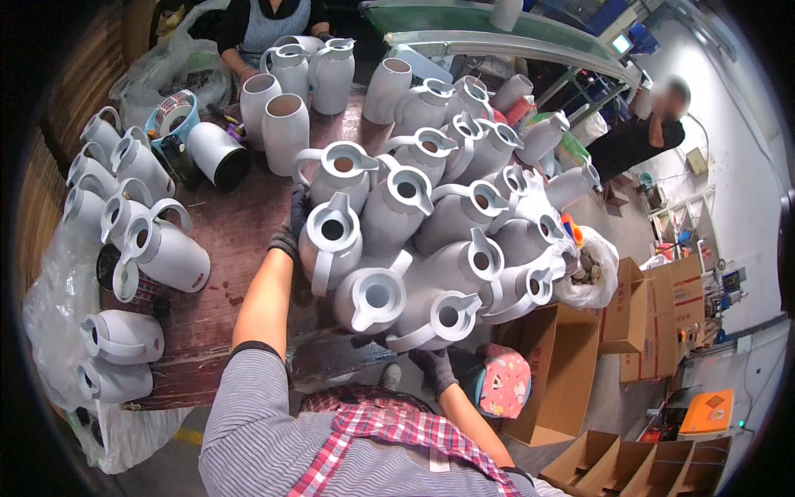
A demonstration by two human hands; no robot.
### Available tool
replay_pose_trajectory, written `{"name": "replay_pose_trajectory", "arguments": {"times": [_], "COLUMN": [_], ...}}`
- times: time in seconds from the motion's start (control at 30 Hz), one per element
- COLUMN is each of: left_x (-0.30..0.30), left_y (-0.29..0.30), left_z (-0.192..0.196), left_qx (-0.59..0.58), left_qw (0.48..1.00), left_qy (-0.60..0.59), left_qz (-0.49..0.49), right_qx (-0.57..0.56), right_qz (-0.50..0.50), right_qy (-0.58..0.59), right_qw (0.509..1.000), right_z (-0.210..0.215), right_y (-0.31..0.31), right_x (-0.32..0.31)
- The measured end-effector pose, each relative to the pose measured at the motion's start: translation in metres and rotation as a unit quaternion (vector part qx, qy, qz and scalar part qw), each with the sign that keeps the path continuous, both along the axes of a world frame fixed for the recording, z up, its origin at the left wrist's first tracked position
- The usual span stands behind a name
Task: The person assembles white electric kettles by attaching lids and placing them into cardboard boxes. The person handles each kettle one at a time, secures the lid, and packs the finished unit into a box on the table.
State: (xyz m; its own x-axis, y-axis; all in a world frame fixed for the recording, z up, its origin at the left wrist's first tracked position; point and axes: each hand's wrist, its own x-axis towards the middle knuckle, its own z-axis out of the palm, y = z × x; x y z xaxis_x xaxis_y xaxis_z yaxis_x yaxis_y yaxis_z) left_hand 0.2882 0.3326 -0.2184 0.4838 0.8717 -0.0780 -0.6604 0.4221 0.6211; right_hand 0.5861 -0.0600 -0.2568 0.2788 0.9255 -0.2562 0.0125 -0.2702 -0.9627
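Looking down from the head camera, a large cluster of white jugs [431, 240] with handles and pour spouts stands packed together on a dark wooden table [240, 240], reaching out over its right edge. The left hand [291, 228], in a dark glove, reaches up along the left side of the cluster and presses against the nearest jug [331, 236]; its fingers look curled against the jug's side, though whether they close around the handle cannot be told. The right hand [435, 369], also gloved, comes in low under the near edge of the cluster, just below two front jugs [414, 306]; its fingers are mostly hidden, so their grip cannot be told. More white jugs lie on their sides along the left edge of the table [137, 248], some beside a clear plastic bag [50, 315]. A blue basket [174, 116] sits at the far left of the table, next to a white cylinder with a dark opening [217, 153], and plain white bodies without tops [277, 116] stand behind it. Another person in a striped apron [269, 25] stands at the far side of the table. Open cardboard boxes [571, 364] stand on the floor to the right, beside a stool with a pink patterned seat [503, 381].
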Motion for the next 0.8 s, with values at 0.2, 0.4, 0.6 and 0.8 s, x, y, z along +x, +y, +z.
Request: {"name": "replay_pose_trajectory", "arguments": {"times": [0.2,0.4,0.6,0.8], "left_x": [0.031,0.027,-0.06,-0.071], "left_y": [0.037,0.029,-0.005,-0.128], "left_z": [-0.037,-0.043,-0.068,-0.026], "left_qx": [0.054,0.003,0.143,-0.083], "left_qw": [0.998,0.999,0.962,0.975], "left_qy": [0.023,0.007,0.229,0.178], "left_qz": [0.012,-0.034,-0.036,0.106], "right_qx": [-0.023,-0.084,-0.057,0.015], "right_qz": [-0.017,-0.012,-0.137,-0.375], "right_qy": [0.056,-0.002,0.057,0.038], "right_qw": [0.998,0.996,0.987,0.926], "right_z": [0.001,-0.037,-0.038,-0.093], "right_y": [0.004,0.009,-0.01,-0.024], "right_x": [0.004,0.02,0.036,0.136]}}
